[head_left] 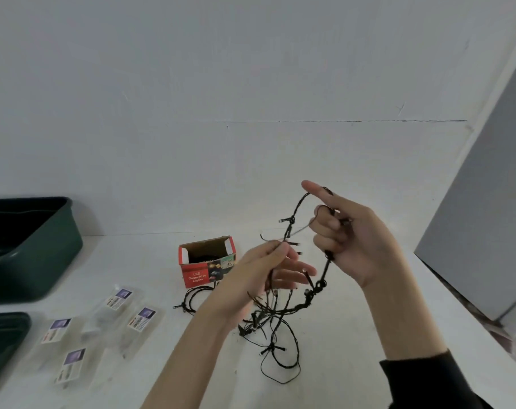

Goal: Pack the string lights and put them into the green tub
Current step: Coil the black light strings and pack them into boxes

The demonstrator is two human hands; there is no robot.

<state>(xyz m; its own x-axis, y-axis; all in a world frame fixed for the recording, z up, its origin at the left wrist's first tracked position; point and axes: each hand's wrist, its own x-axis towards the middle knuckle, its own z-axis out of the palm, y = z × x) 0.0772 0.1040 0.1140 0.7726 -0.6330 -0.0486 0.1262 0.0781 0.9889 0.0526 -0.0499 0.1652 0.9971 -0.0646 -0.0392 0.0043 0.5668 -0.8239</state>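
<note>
A black string of lights [280,326] lies partly in a tangle on the white table [369,335] and partly hangs in the air between my hands. My right hand [348,240] is raised, and the wire loops over its extended index finger and through its curled fingers. My left hand [262,276] pinches the wire lower down, its other fingers spread. A small red cardboard box [207,261] labelled LED Decorative Lights stands open behind, with another coil of black wire [191,299] in front of it. The green tub [29,246] sits at the far left.
Several clear plastic packets with printed labels [115,317] lie on the table's left side. A dark green lid or second tub [2,346] is at the left edge. A grey panel [487,202] leans at the right. A white wall stands behind.
</note>
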